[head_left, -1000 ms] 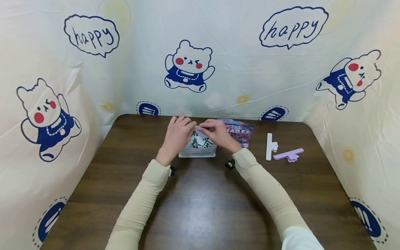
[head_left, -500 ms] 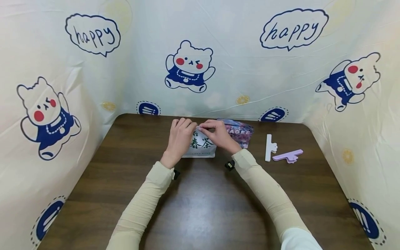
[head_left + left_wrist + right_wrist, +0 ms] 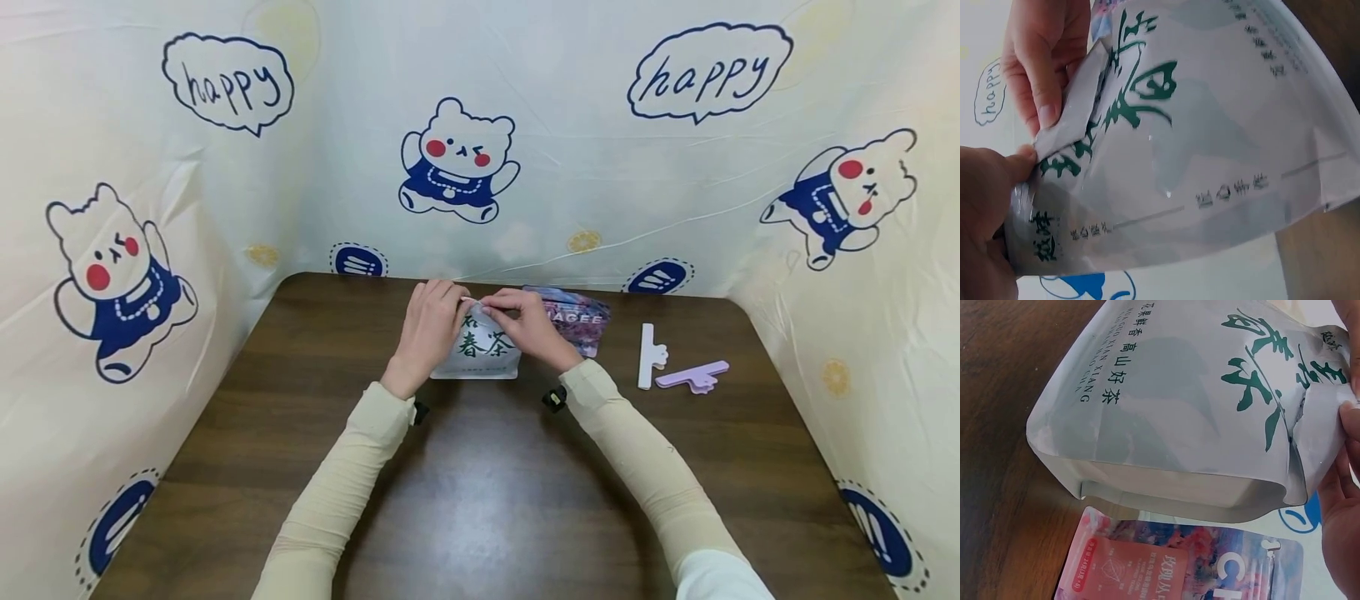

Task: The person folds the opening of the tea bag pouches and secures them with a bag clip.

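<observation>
A white tea bag (image 3: 480, 360) with green characters stands upright at the back middle of the table. My left hand (image 3: 429, 332) pinches its top edge on the left side. At the right part of the top, my right hand (image 3: 532, 327) holds the bag between thumb and fingers. In the left wrist view a strip of the top, a flap (image 3: 1074, 111), is folded over the printed front, with the right thumb (image 3: 1047, 109) pressing on it. The right wrist view shows the bag's open-sided gusset (image 3: 1172, 484) and the same fold between the fingertips.
Behind the right hand stands a purple-pink pouch (image 3: 585, 333) with white letters. To its right, a white sealing clip (image 3: 647, 357) and a lilac sealing clip (image 3: 692, 377) lie on the brown wooden table (image 3: 480, 500). A printed cloth (image 3: 555, 183) hangs around the table.
My left hand shifts slightly right and then back left along the bag's top, uncovering more of its front. The right hand keeps its hold, nearly still.
</observation>
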The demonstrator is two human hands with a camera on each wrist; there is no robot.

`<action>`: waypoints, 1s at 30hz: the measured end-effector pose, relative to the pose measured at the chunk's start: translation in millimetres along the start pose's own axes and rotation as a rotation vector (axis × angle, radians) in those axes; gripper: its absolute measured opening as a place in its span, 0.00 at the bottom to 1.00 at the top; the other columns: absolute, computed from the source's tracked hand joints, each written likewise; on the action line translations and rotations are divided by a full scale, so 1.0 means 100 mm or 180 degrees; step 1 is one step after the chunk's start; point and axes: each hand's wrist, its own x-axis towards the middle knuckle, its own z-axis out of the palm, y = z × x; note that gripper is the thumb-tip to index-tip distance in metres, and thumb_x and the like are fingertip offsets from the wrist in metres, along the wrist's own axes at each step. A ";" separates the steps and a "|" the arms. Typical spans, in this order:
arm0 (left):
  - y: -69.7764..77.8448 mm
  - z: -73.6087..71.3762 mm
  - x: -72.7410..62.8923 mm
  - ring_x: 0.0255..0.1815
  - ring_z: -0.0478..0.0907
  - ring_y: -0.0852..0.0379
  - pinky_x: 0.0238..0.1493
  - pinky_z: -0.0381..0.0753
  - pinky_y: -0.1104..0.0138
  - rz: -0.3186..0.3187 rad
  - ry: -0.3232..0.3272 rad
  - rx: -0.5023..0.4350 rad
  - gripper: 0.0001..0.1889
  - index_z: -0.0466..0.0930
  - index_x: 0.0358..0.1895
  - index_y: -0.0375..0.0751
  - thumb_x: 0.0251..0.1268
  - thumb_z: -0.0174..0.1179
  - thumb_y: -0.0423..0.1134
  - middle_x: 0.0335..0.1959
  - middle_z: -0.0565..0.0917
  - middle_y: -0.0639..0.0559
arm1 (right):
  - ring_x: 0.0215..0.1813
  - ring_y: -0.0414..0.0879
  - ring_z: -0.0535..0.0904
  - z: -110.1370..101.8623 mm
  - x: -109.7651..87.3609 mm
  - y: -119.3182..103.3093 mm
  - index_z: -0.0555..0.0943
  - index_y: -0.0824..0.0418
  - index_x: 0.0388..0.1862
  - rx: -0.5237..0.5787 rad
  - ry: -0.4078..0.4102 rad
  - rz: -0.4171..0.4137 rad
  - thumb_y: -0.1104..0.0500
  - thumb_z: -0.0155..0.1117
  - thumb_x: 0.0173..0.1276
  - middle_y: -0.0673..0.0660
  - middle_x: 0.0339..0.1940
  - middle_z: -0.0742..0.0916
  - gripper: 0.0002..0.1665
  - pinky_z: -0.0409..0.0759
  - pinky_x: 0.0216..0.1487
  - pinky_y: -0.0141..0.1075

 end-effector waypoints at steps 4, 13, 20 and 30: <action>-0.02 -0.01 0.00 0.42 0.77 0.47 0.42 0.69 0.58 -0.0022 -0.0015 -0.0227 0.09 0.85 0.40 0.38 0.76 0.59 0.39 0.38 0.86 0.45 | 0.41 0.56 0.86 -0.05 -0.01 -0.17 0.88 0.72 0.46 0.0023 0.0009 -0.0036 0.73 0.65 0.69 0.66 0.41 0.89 0.10 0.86 0.43 0.46; -0.05 0.01 -0.01 0.41 0.77 0.48 0.43 0.67 0.58 0.0023 0.0080 -0.0566 0.09 0.86 0.42 0.37 0.76 0.58 0.36 0.38 0.86 0.47 | 0.41 0.55 0.86 -0.09 -0.04 -0.28 0.87 0.74 0.46 0.0107 0.0013 -0.0114 0.74 0.65 0.68 0.67 0.41 0.89 0.10 0.84 0.43 0.38; -0.05 0.01 0.00 0.42 0.78 0.46 0.44 0.69 0.56 -0.0022 0.0138 -0.0699 0.07 0.86 0.39 0.36 0.73 0.61 0.34 0.36 0.87 0.45 | 0.42 0.57 0.86 -0.04 -0.05 -0.13 0.87 0.74 0.46 0.0118 0.0031 -0.0126 0.75 0.65 0.68 0.67 0.41 0.89 0.10 0.85 0.43 0.46; -0.08 0.02 -0.01 0.40 0.77 0.47 0.43 0.68 0.56 -0.0073 0.0083 -0.0911 0.08 0.87 0.38 0.37 0.75 0.60 0.36 0.36 0.87 0.45 | 0.42 0.49 0.86 0.00 -0.04 0.10 0.90 0.65 0.46 -0.0013 0.0005 -0.0231 0.68 0.68 0.68 0.59 0.41 0.90 0.10 0.85 0.43 0.39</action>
